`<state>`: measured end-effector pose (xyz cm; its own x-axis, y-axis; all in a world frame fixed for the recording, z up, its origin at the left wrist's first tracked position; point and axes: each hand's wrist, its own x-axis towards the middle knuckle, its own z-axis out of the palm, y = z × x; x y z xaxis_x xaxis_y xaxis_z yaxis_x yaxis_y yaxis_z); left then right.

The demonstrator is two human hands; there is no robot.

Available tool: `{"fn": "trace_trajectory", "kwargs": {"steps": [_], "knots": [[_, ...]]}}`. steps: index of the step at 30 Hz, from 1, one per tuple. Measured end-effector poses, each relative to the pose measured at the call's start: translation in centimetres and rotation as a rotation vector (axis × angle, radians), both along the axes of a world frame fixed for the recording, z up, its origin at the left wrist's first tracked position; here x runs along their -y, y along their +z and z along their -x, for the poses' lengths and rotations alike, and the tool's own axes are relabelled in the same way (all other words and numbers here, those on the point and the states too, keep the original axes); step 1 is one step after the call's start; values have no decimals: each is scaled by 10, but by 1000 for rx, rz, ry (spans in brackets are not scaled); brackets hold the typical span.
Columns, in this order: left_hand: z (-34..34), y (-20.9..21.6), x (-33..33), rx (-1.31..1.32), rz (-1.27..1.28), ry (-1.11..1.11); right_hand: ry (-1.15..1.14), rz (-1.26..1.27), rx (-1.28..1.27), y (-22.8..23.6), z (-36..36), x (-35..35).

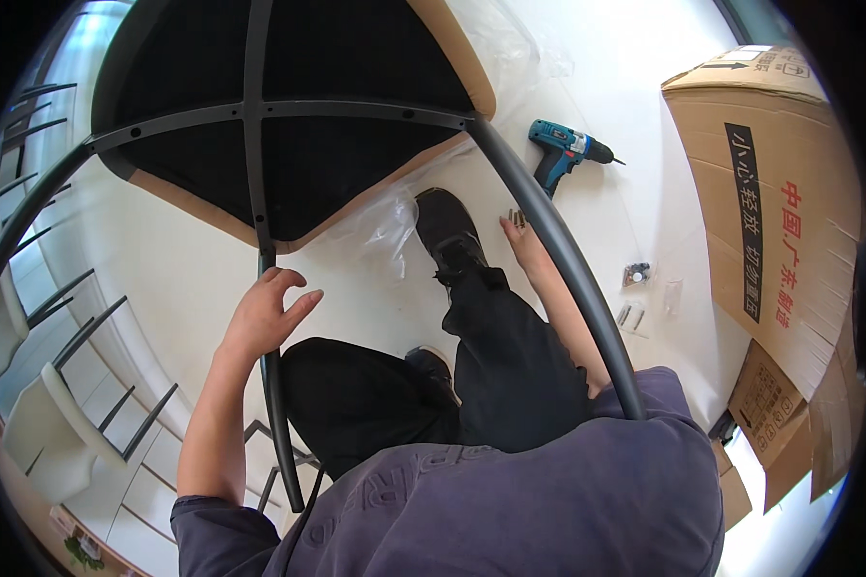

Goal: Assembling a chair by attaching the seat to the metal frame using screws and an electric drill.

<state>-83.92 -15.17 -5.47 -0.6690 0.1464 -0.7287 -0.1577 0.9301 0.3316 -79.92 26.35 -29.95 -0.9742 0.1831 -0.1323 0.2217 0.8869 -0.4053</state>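
Observation:
An upturned chair with a black underside (356, 62), tan edging and dark metal legs leans in front of me. My left hand (271, 310) lies loosely over the near left leg (275, 413), thumb and fingers apart. Beyond the near right leg (558, 231), my right hand (529, 245) is low by the floor, with several small metal bolts (517, 219) at its fingertips. That leg hides part of the hand and forearm. A blue and black cordless drill (558, 154) lies on the floor just past the right hand, its bit pointing right.
Right of the drill lie a small bag of hardware (635, 275) and loose metal pieces (631, 316). A large cardboard box (770, 212) stands at the right. Clear plastic wrap (380, 236) lies under the seat. White chairs (53, 433) with dark legs line the left side.

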Motion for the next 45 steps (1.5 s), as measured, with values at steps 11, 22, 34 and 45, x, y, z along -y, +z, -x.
{"fn": "trace_trajectory", "kwargs": {"steps": [11, 22, 34, 45], "knots": [[-6, -2, 0, -13, 29, -15, 134, -54, 167, -4, 12, 16], [-15, -4, -1, -61, -18, 107, 250, 301, 207, 22, 20, -24], [-3, -2, -31, -603, -442, 292, 149, 258, 316, 44, 12, -9], [74, 50, -162, 578, -1413, 1232, 180, 687, -592, 306, 150, 2]]}}
